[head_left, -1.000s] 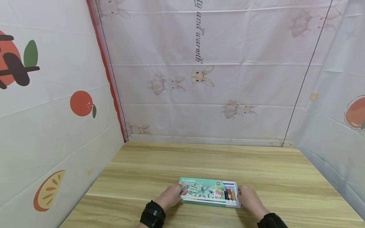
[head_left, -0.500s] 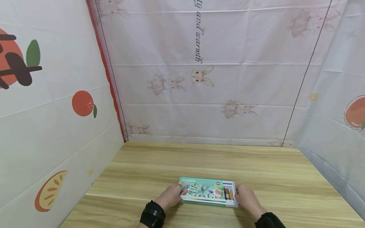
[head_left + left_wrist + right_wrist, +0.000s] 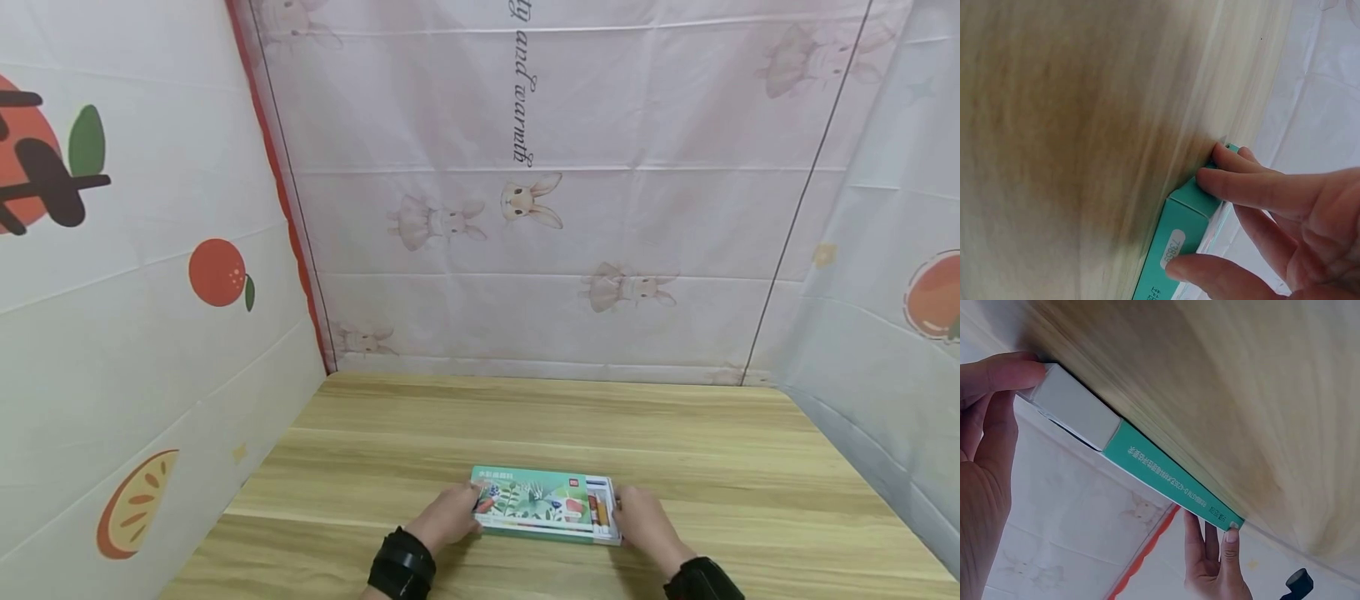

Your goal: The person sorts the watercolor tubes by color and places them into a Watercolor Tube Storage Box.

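Note:
A flat paint box with a green printed sleeve [image 3: 534, 500] lies on the table near its front. From the sleeve's right end sticks out a short length of white inner tray [image 3: 602, 528], with several brown and orange paint tubes [image 3: 597, 508] showing. My left hand [image 3: 448, 515] grips the sleeve's left end; the left wrist view has the thumb on one long side and fingers over the end. At the opposite end, my right hand [image 3: 647, 523] holds the tray's outer end, its thumb at the white corner in the right wrist view. The sleeve hides the rest of the tray.
The wooden table [image 3: 555, 417] stretches behind and to both sides of the box. Printed cloth walls [image 3: 480, 317] enclose it at the back, left and right. Each wrist wears a black strap [image 3: 403, 563].
My right hand has moved left, and the white tray has slid further into the green sleeve, so less of it sticks out. My left hand has stayed in place.

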`<state>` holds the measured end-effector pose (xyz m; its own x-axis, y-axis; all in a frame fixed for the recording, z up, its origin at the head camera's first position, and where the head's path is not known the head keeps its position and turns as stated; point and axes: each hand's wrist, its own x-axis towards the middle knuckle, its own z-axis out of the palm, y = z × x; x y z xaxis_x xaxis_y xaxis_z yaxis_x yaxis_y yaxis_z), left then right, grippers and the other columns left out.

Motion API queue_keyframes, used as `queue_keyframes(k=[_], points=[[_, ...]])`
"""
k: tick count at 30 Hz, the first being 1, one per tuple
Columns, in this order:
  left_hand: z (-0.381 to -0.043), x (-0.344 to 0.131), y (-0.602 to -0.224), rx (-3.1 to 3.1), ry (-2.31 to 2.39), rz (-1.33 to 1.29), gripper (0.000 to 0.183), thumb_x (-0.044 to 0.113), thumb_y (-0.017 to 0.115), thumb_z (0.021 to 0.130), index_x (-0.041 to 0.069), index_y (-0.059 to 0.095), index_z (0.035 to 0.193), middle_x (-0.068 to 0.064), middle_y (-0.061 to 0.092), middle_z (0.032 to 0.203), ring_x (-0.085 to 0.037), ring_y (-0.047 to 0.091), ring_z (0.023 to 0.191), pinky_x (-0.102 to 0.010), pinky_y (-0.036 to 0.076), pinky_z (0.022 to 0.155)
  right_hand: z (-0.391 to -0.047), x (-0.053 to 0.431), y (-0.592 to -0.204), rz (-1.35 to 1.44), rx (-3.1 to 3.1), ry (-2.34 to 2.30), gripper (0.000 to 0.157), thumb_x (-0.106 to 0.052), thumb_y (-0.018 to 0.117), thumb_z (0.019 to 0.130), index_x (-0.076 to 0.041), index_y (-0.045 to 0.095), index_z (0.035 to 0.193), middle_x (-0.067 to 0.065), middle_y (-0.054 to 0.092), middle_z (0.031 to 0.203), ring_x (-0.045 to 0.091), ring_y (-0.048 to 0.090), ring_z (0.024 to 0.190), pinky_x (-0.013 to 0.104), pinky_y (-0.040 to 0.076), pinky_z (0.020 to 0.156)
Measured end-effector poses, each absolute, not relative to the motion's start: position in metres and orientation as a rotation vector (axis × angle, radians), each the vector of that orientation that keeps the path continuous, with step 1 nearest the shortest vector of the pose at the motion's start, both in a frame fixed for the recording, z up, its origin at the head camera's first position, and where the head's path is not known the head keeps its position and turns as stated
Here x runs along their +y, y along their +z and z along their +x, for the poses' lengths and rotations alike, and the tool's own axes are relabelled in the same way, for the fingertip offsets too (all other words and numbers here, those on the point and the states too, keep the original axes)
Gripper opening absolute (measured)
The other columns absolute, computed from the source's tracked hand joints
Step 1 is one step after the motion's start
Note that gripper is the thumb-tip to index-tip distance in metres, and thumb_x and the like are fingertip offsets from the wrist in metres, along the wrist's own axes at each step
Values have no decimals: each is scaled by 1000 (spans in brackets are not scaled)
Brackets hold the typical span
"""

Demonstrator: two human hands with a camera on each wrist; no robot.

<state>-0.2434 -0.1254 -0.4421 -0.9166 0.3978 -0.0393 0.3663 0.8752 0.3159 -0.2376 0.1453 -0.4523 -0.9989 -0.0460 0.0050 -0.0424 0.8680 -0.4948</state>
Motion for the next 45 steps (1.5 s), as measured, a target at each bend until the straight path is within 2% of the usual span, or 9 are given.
queue_keyframes(k=[10, 18, 25, 45], points=[[-245, -126, -445, 2938, 481, 599, 54, 16, 70, 62, -3, 50, 108, -14, 48, 110, -24, 45, 98, -33, 37, 80, -239, 139, -452, -94, 3038, -831, 24, 5, 52, 73, 10, 54, 96, 15, 56, 78, 7, 45, 45, 16, 36, 33], [-245, -126, -444, 2945, 460, 610, 54, 17, 70, 62, -3, 50, 109, -14, 47, 112, -24, 44, 100, -33, 37, 81, -238, 133, -451, -93, 3001, -873, 26, 5, 51, 74, 11, 53, 99, 12, 55, 72, 8, 46, 42, 16, 37, 33], [-245, -126, -442, 2940, 460, 626, 53, 15, 70, 62, -4, 50, 108, -14, 47, 112, -24, 44, 100, -32, 37, 81, -238, 127, -450, -116, 2991, -894, 24, 4, 51, 74, 10, 54, 97, 14, 55, 77, 8, 45, 40, 17, 37, 33], [-243, -127, -441, 2947, 421, 652, 52, 18, 69, 63, -3, 51, 107, -14, 47, 112, -24, 44, 100, -32, 36, 81, -241, 122, -452, -106, 2963, -911, 22, 4, 50, 74, 9, 54, 96, 11, 53, 74, 8, 45, 42, 17, 38, 34]])
